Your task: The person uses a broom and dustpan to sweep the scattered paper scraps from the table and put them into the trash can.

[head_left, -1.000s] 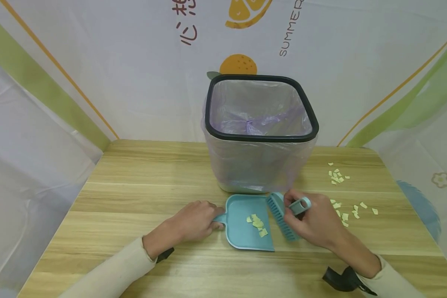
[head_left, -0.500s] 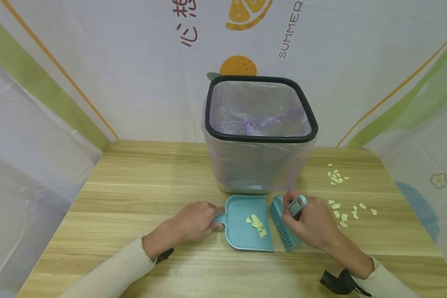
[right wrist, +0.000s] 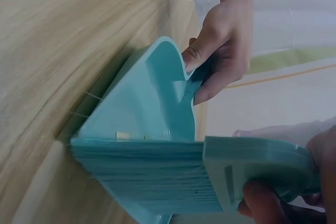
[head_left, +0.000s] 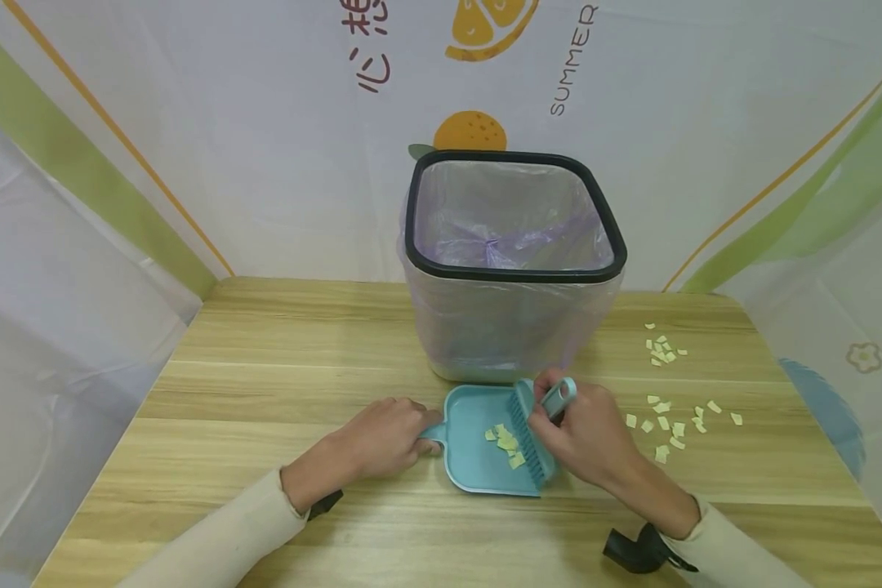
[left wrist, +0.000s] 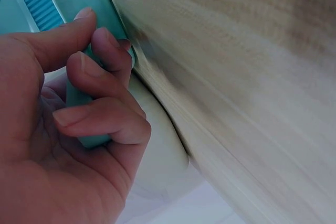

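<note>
Where brush point(head_left: 533, 437) partly hides dustpan point(head_left: 474, 465), left grip point(head_left: 392, 437) covering most pan handle point(head_left: 433, 431)

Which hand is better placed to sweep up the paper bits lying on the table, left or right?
Probably the right hand: it grips the brush, and the loose paper bits lie on its side of the table. The left hand holds the dustpan, farther from those bits.

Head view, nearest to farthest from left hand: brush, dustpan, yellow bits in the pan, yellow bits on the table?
1. Dustpan: handle gripped by left hand.
2. Bits in pan: left of the bristles.
3. Brush: at the pan's open edge.
4. Table bits: far right.
</note>
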`<state>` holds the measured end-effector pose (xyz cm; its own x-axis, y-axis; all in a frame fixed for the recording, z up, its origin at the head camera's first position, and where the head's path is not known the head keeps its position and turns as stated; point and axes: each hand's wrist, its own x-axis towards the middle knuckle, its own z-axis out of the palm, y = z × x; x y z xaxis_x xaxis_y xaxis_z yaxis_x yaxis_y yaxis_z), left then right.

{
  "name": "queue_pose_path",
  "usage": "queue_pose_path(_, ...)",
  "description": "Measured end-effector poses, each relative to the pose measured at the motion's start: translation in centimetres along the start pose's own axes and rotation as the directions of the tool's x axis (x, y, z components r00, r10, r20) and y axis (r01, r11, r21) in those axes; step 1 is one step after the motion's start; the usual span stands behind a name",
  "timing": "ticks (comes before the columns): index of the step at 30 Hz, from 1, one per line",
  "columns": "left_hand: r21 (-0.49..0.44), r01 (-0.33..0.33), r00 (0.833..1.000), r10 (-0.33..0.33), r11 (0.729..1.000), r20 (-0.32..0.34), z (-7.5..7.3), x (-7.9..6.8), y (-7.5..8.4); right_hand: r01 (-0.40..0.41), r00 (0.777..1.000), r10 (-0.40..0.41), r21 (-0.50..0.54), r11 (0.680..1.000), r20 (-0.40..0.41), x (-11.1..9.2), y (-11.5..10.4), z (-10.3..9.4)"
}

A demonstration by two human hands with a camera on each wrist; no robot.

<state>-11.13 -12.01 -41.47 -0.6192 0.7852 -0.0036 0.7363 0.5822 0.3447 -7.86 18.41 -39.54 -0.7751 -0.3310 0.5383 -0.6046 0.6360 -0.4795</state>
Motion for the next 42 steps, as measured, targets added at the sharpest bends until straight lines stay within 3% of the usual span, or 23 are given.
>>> queue_pose_path(21, -0.014, 0.015, 1.000, -0.015, 1.000, -0.007, 0.0, 0.0, 0.1, 0.074, 0.997, -0.074, 0.063, 0.995, 0.004, 1.9, -0.8, 2.0)
queue_pose_path(28, -0.017, 0.017, 1.000, -0.017, 1.000, -0.005, -0.1, 0.0, 0.2, 0.045, 0.999, -0.046, 0.087, 0.995, 0.016, 1.4, -0.6, 1.3)
queue_pose_path(42, -0.017, 0.025, 1.000, -0.025, 1.000, 0.002, -0.1, 0.0, 0.2, 0.046, 0.998, -0.042, 0.097, 0.994, -0.048, 0.0, -0.3, -1.0)
